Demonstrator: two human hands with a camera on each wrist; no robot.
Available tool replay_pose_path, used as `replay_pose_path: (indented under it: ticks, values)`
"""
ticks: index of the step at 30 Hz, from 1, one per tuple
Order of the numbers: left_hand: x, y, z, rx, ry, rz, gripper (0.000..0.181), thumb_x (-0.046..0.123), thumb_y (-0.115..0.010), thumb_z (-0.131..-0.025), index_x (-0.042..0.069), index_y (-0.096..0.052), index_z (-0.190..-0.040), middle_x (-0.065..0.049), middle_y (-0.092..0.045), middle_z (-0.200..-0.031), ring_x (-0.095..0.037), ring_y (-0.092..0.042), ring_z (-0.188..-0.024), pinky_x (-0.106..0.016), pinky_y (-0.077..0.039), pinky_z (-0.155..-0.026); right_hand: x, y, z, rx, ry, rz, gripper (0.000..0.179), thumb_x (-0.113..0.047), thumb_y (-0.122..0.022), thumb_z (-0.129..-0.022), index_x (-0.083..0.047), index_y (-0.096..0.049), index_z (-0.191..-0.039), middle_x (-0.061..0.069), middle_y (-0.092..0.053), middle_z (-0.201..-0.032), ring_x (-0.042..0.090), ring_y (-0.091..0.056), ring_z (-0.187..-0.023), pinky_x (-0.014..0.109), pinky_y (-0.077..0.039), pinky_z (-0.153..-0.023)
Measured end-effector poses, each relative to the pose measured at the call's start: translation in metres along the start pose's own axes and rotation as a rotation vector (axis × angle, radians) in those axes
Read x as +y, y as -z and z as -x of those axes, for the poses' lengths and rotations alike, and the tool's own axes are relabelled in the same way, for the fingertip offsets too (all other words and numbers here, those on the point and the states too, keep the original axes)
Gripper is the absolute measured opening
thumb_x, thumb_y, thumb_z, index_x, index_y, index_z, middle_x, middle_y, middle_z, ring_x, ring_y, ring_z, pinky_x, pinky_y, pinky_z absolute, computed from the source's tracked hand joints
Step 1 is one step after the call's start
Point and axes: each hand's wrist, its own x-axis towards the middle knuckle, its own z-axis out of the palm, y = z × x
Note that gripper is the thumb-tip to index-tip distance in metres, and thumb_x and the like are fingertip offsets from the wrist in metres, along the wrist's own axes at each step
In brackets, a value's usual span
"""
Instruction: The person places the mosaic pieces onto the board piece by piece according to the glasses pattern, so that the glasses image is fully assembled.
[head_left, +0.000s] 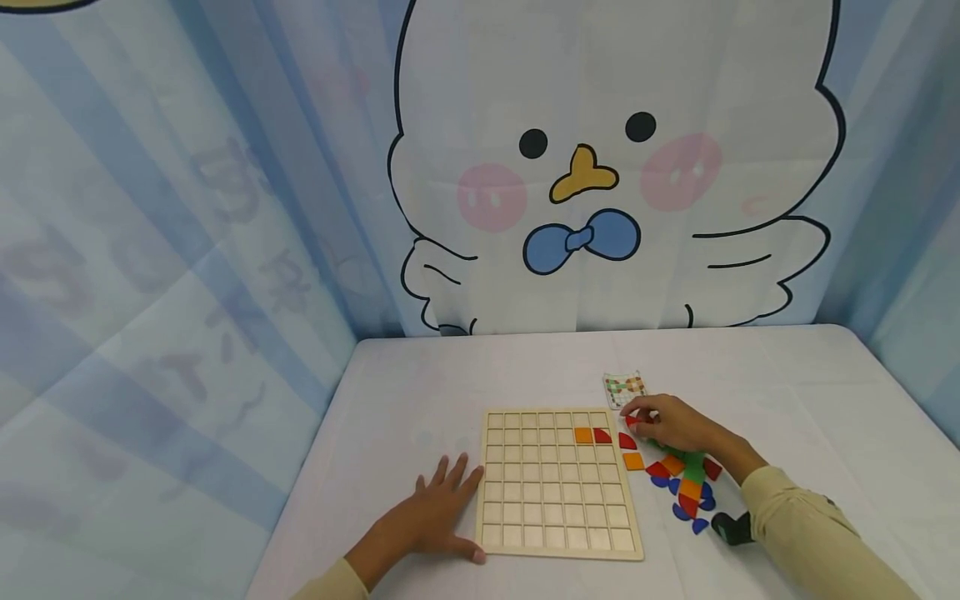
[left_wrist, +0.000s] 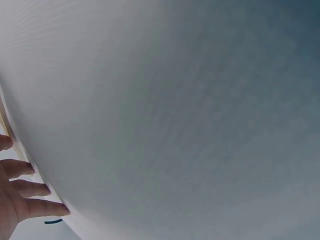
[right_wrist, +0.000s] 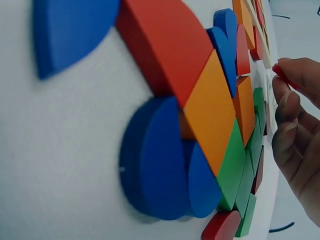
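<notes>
A light wooden grid board [head_left: 558, 553] lies flat on the table. Along its left edge my left hand [head_left: 438, 512] rests with spread fingers, thumb and fingertips at the rim. In the left wrist view that hand [left_wrist: 20, 195] is partly cut off. Beyond the board's upper right corner, my right hand [head_left: 675, 423] pinches a small red piece [right_wrist: 284, 76] between thumb and index finger. An orange square [head_left: 583, 435] and a red quarter-round piece [head_left: 602, 436] sit side by side in the board's grid. Another red piece [head_left: 627, 441] and an orange square [head_left: 633, 461] lie just right of the board.
Several loose blue, red, orange and green pieces [head_left: 692, 468] are heaped under and below my right hand. A small patterned card [head_left: 624, 385] lies behind the board. Near the right sleeve is a black object [head_left: 731, 528]. Printed curtains [head_left: 480, 300] border the white table.
</notes>
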Motion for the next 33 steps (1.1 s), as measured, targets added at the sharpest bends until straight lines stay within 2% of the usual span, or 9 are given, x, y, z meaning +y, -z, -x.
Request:
replay_pose_path:
  ticks: [5,10,15,19,23,33]
  values:
    - [-0.001,-0.001,-0.001,0.001,-0.003,-0.007,0.121,0.080,-0.070,-0.068,0.017,-0.025,-0.160,-0.021,-0.017,-0.167,-0.051,-0.016,-0.150,-0.075,-0.032,-0.105,-0.003,0.000,-0.001,0.012,0.030,-0.033,0.030,-0.014,-0.069,-0.094,-0.010,-0.067,-0.123,0.002,-0.059,-0.091,0.018,-0.056,-0.082,0.024,-0.053,-0.068]
    - [-0.003,-0.002,-0.002,0.003,-0.010,-0.014,0.121,0.081,-0.069,-0.068,0.018,-0.024,-0.161,-0.021,-0.016,-0.167,-0.052,-0.016,-0.150,-0.076,-0.033,-0.104,-0.008,-0.001,-0.002,0.010,0.065,-0.072,0.028,-0.013,-0.069,-0.094,-0.005,-0.068,-0.121,0.003,-0.060,-0.092,0.016,-0.057,-0.078,0.024,-0.053,-0.063]
    - [-0.003,-0.003,-0.003,0.001,-0.012,-0.015,0.122,0.082,-0.068,-0.068,0.018,-0.023,-0.161,-0.021,-0.016,-0.167,-0.052,-0.015,-0.150,-0.076,-0.033,-0.104,-0.012,-0.003,-0.004,0.014,0.121,-0.068,0.028,-0.018,-0.072,-0.093,-0.004,-0.069,-0.117,0.001,-0.063,-0.090,0.012,-0.056,-0.076,0.024,-0.052,-0.064]
    - [-0.003,-0.003,-0.002,-0.001,-0.014,-0.010,0.121,0.081,-0.068,-0.068,0.017,-0.023,-0.161,-0.022,-0.016,-0.166,-0.053,-0.016,-0.150,-0.076,-0.032,-0.104,-0.013,-0.004,-0.005,0.006,0.134,-0.067,0.030,-0.020,-0.073,-0.092,-0.004,-0.069,-0.117,0.000,-0.066,-0.089,0.012,-0.057,-0.072,0.024,-0.053,-0.062]
    - [-0.002,-0.001,-0.002,-0.003,-0.019,-0.003,0.121,0.081,-0.068,-0.069,0.016,-0.023,-0.161,-0.023,-0.016,-0.166,-0.054,-0.016,-0.149,-0.076,-0.032,-0.104,-0.014,-0.006,-0.006,-0.010,0.107,-0.084,0.032,-0.021,-0.073,-0.092,-0.004,-0.068,-0.119,0.001,-0.067,-0.092,0.013,-0.059,-0.070,0.025,-0.053,-0.061]
    - [-0.002,-0.001,-0.001,-0.004,-0.010,-0.009,0.121,0.081,-0.068,-0.068,0.017,-0.024,-0.161,-0.022,-0.016,-0.166,-0.053,-0.017,-0.149,-0.076,-0.033,-0.104,-0.017,-0.011,-0.011,-0.061,0.140,-0.172,0.037,-0.019,-0.072,-0.094,0.001,-0.065,-0.124,0.005,-0.068,-0.094,0.013,-0.062,-0.065,0.026,-0.055,-0.059]
